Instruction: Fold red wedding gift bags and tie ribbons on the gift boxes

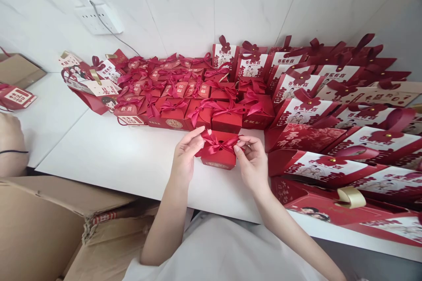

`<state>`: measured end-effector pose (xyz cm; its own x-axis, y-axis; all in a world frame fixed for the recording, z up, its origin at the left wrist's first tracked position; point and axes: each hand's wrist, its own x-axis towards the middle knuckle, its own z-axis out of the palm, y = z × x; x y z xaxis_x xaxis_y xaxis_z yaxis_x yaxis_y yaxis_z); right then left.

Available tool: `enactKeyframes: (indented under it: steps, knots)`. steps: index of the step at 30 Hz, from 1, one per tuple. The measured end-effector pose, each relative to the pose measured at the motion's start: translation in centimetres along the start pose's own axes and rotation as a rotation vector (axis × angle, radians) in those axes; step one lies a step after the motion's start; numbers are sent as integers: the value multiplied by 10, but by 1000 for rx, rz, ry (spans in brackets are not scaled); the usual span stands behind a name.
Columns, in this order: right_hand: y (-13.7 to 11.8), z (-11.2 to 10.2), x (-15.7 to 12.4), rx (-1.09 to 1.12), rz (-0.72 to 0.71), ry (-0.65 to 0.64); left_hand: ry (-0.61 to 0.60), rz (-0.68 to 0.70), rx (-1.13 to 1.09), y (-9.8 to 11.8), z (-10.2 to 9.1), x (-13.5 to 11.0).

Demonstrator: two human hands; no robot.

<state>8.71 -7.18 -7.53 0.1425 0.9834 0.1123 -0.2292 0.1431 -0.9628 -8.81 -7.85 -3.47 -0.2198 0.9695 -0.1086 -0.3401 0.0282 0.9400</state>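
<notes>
A small red gift box (217, 158) stands on the white table in front of me, with a dark pink ribbon bow (219, 144) tied on its top. My left hand (189, 151) pinches the left side of the ribbon between thumb and fingers. On the other side, my right hand (252, 158) is closed on the right side of the same ribbon. Just behind this box, rows of similar red boxes with bows (174, 107) stand close together.
Red and white gift bags with ribbon handles (301, 112) crowd the right side. A few printed boxes (99, 85) stand at the left end of the rows. Cardboard cartons (66, 215) are at the lower left. Another person's arm (11, 149) shows at the left edge. A cable (112, 33) hangs from a wall socket.
</notes>
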Motion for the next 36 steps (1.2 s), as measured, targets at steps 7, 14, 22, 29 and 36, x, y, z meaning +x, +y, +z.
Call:
enactKeyframes:
  steps: [7,14,22,29,36]
  knots:
    - [2,-2,0,0,0,-8,-82,-64,181,11,-10,7]
    - [4,-2,1,3,-5,-45,-227,-201,468,30,-17,16]
    - [4,-2,1,-24,-18,-59,-3,-17,963,40,-4,10]
    - [3,-2,0,-47,-16,-38,32,57,1078,40,11,-3]
    - [3,-2,0,-49,-20,-22,-14,22,961,34,4,0]
